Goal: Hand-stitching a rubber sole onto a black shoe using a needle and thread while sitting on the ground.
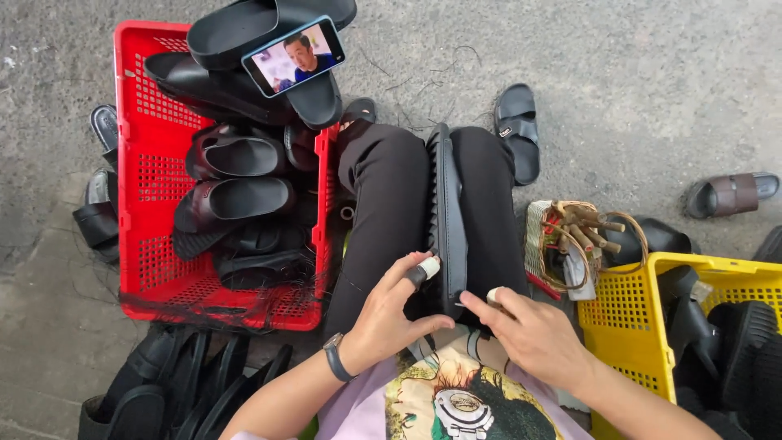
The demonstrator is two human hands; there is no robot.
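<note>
Our left hand (389, 314) and right hand (521, 330) pinch the black sandal (446, 220) upright between our knees — red crate (138, 163) beside it, open floor (619, 73) beyond.

lit phone screen (293, 56), atop black sandals (244, 33)

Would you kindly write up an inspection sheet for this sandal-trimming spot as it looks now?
Surface: rough grey concrete floor, loose threads scattered on it.
Job's things: black sandal on edge between the knees.
Clutter: red crate full of black sandals; yellow crate with more; small woven basket of wooden-handled tools; phone lying on the red crate's sandals; stray sandals on the floor.
Grippers: left hand, taped fingertip, touching the sandal's near end; right hand at the same end, whether it holds a small tool cannot be told.
Cables: nothing seen.
Surroundings: watch on the left wrist; no other person present.
</note>
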